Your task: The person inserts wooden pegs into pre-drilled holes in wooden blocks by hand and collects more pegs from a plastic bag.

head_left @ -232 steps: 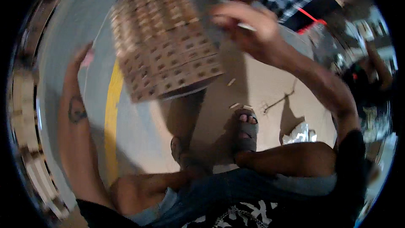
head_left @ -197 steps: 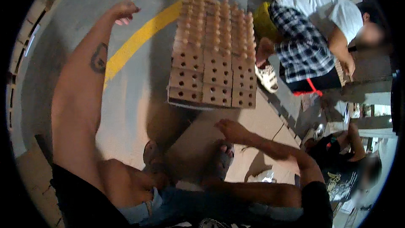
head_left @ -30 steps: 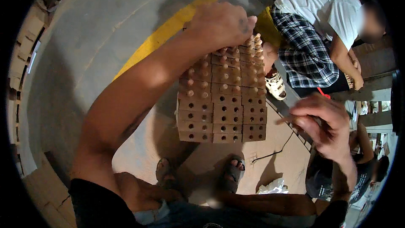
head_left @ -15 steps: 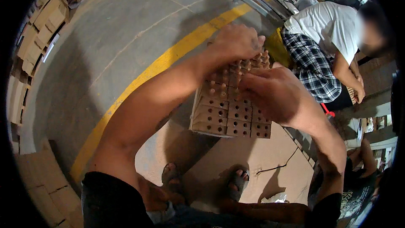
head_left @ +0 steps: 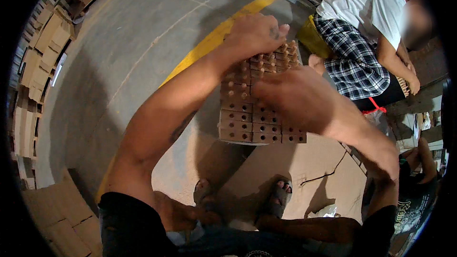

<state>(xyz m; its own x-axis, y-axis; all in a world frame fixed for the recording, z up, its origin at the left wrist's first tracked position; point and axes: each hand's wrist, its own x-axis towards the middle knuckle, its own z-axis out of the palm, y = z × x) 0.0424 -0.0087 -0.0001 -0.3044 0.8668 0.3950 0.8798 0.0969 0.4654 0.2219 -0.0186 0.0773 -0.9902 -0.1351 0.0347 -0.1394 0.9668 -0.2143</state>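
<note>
- Left: yellow floor line (head_left: 193,57) runs past the far-left side of the block array (head_left: 238,111), which sits centrally beyond the person's feet; its support is hidden.
- Left hand (head_left: 257,33): curled, over the far-left part of the array; cannot tell whether it holds anything.
- Left column: pale, round-topped pegs (head_left: 244,87) upright in the far holes; near rows of holes (head_left: 244,118) bare.
- Middle column: similar split, pegs far, dark holes near; partly covered. Filling judged a little over half done.
- Array appearance: brown wood-like blocks, closely butted in three columns, paired round holes.
- Right hand (head_left: 304,100): blurred, fingers drawn narrow over the middle; cannot tell if gripping a peg.
- Right column: far pegs visible, nearest holes bare, between hidden.
</note>
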